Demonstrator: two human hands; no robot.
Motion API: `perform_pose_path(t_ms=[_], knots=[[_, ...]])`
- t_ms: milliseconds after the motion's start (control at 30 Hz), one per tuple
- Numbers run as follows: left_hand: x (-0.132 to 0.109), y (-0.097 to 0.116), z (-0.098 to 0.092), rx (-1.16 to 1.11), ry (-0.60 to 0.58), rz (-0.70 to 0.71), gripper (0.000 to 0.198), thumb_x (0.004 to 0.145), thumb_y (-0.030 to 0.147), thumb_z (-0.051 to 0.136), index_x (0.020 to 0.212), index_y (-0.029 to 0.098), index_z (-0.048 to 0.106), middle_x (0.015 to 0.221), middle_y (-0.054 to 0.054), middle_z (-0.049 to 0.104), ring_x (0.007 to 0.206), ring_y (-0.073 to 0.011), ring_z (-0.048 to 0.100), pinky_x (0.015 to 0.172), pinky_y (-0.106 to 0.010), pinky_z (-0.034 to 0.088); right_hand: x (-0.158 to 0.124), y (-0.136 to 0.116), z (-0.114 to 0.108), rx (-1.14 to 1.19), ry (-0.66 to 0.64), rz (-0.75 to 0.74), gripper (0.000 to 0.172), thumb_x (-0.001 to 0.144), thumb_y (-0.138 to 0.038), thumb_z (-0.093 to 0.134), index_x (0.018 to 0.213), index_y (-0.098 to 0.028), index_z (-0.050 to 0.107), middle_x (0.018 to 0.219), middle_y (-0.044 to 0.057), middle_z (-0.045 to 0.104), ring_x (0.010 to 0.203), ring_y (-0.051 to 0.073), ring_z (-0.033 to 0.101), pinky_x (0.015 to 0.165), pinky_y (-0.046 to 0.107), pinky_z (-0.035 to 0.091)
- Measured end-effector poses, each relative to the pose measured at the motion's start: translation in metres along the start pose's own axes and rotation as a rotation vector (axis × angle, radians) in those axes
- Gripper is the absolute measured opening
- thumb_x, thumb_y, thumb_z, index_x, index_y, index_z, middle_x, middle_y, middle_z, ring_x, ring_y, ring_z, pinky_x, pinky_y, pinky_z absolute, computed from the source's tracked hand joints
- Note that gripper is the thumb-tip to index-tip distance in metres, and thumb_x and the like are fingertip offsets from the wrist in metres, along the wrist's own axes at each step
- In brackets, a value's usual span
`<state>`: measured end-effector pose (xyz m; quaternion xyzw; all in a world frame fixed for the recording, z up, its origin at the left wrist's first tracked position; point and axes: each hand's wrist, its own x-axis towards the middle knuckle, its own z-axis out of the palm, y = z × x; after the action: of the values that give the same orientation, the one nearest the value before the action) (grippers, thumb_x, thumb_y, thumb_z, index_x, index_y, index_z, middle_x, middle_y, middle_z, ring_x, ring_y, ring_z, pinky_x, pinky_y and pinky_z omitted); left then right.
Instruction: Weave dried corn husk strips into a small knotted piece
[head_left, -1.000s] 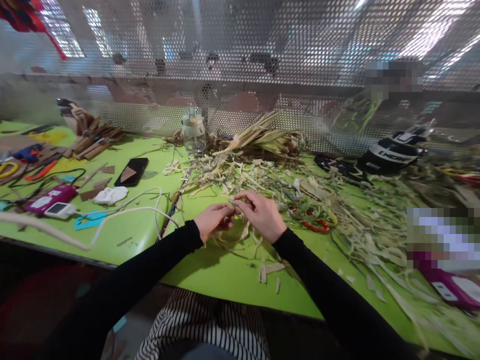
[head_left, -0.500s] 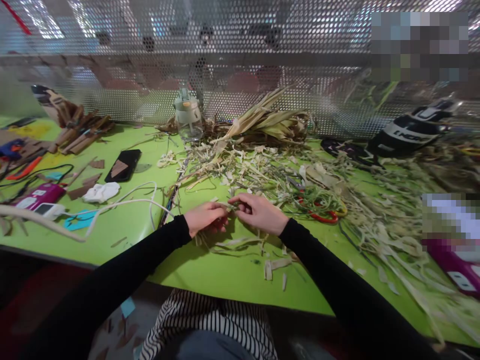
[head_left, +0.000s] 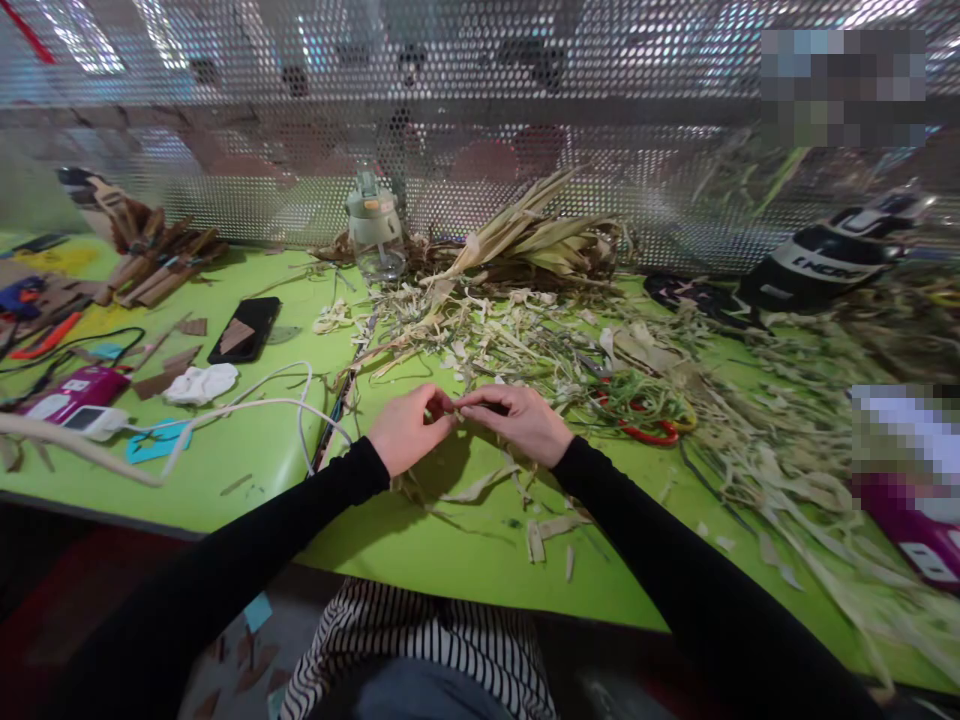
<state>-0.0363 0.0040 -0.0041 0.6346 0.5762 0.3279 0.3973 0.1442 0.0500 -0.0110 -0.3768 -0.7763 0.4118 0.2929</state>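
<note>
My left hand (head_left: pixel 405 432) and right hand (head_left: pixel 519 422) meet fingertip to fingertip just above the green bench (head_left: pixel 450 545), at the centre of the view. Each hand is nearly closed: the fingers are curled in, and thumb and forefinger are pinched on the same thin dried leaf strip (head_left: pixel 454 407). Only a short length of it shows between the two grips. Loose pale strips (head_left: pixel 480 484) lie on the bench directly beneath my hands, at 6 o'clock; I cannot tell whether any of them joins the pinched one. A wide litter of cut leaf strips (head_left: pixel 517 345) spreads from 12 o'clock round to 3 o'clock. Behind it, at 12 o'clock, a bundle of dried leaves (head_left: pixel 536 245) lies against the perforated metal screen (head_left: pixel 480 100). A small clear bottle (head_left: pixel 373 228) stands upright just beside the bundle, at 11 o'clock. Red-handled scissors (head_left: pixel 646 432) lie among the strips at 3 o'clock, near my right hand. At 9 o'clock a white cable (head_left: pixel 255 405) loops across the bench. Further out at 10 o'clock lies a black phone (head_left: pixel 245 328), with a white cloth (head_left: pixel 201 384) beside it.
</note>
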Motion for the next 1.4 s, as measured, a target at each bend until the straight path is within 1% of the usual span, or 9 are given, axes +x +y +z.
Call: perform_pose_path(t_ms=[67,167,267,433,667,933,1067,1200,1400], knots=[[-0.001,0.003,-0.001,0.085,0.136,0.163,0.013,0.076,0.026,0.060,0.086,0.017,0.060,0.082,-0.002,0.059,0.059,-0.0094,0.050,0.056,-0.022,0.041,0.000,0.000,0.001,0.110,-0.002,0.052,0.018,0.076,-0.033,0.066,0.083,-0.018,0.074,0.078,0.003,0.072,0.069,0.014,0.062,0.066,0.027,0.046],[-0.001,0.008,-0.002,0.033,0.119,0.242,0.019,0.077,0.025,0.059,0.094,0.018,0.061,0.096,-0.005,0.059,0.068,-0.0106,0.051,0.059,-0.021,0.042,0.000,-0.002,0.002,0.264,0.013,0.074,0.016,0.072,-0.033,0.070,0.079,-0.019,0.074,0.077,0.001,0.072,0.070,0.013,0.062,0.070,0.028,0.046],[0.002,0.012,-0.004,-0.096,0.024,0.161,0.024,0.076,0.031,0.063,0.096,0.018,0.062,0.103,-0.006,0.059,0.068,-0.0096,0.052,0.060,-0.020,0.044,-0.001,-0.005,0.002,0.399,0.028,0.081,0.015,0.070,-0.032,0.071,0.078,-0.020,0.074,0.076,0.001,0.071,0.071,0.012,0.061,0.071,0.028,0.046],[0.003,0.011,-0.008,-0.069,0.027,0.088,0.037,0.072,0.041,0.068,0.103,0.020,0.064,0.108,-0.007,0.056,0.057,-0.0062,0.051,0.053,-0.021,0.043,-0.003,-0.009,0.002,0.450,0.058,0.075,0.013,0.071,-0.031,0.072,0.078,-0.021,0.075,0.075,-0.001,0.069,0.064,0.009,0.057,0.064,0.024,0.043],[-0.006,0.016,-0.004,-0.211,0.060,0.073,0.062,0.076,0.033,0.066,0.133,0.030,0.041,0.112,-0.010,0.058,0.049,-0.0078,0.057,0.042,-0.019,0.042,-0.003,-0.014,0.001,0.397,0.112,0.038,0.011,0.074,-0.029,0.070,0.080,-0.021,0.074,0.072,0.000,0.067,0.062,0.010,0.054,0.059,0.024,0.041],[-0.004,0.025,0.007,-0.471,-0.093,0.055,0.026,0.079,0.024,0.058,0.103,0.022,0.047,0.093,-0.004,0.064,0.060,-0.0122,0.066,0.041,-0.016,0.045,-0.006,-0.017,0.004,0.581,0.111,0.131,0.012,0.071,-0.030,0.072,0.076,-0.019,0.073,0.064,-0.002,0.064,0.053,0.008,0.048,0.051,0.022,0.036],[0.001,0.028,0.010,-0.544,-0.058,-0.003,0.018,0.077,0.015,0.059,0.092,0.018,0.049,0.080,-0.001,0.064,0.061,-0.0093,0.064,0.053,-0.018,0.050,-0.007,-0.019,0.005,0.600,0.145,0.146,0.013,0.069,-0.029,0.074,0.078,-0.019,0.074,0.067,-0.001,0.065,0.052,0.006,0.046,0.049,0.021,0.034],[0.003,0.028,0.011,-0.588,-0.055,-0.030,0.014,0.077,0.022,0.063,0.081,0.016,0.051,0.066,0.001,0.062,0.056,-0.0087,0.061,0.056,-0.021,0.050,-0.009,-0.025,0.005,0.567,0.187,0.104,0.013,0.069,-0.029,0.074,0.078,-0.020,0.075,0.069,-0.001,0.066,0.049,0.005,0.043,0.046,0.021,0.033],[0.004,0.016,0.007,-0.492,-0.031,0.010,0.016,0.076,0.031,0.065,0.083,0.017,0.062,0.091,-0.004,0.062,0.076,-0.0131,0.061,0.065,-0.026,0.051,-0.009,-0.031,-0.004,0.493,0.246,0.080,0.022,0.077,-0.032,0.067,0.095,-0.020,0.068,0.053,-0.007,0.050,0.046,0.005,0.038,0.043,0.020,0.027]])
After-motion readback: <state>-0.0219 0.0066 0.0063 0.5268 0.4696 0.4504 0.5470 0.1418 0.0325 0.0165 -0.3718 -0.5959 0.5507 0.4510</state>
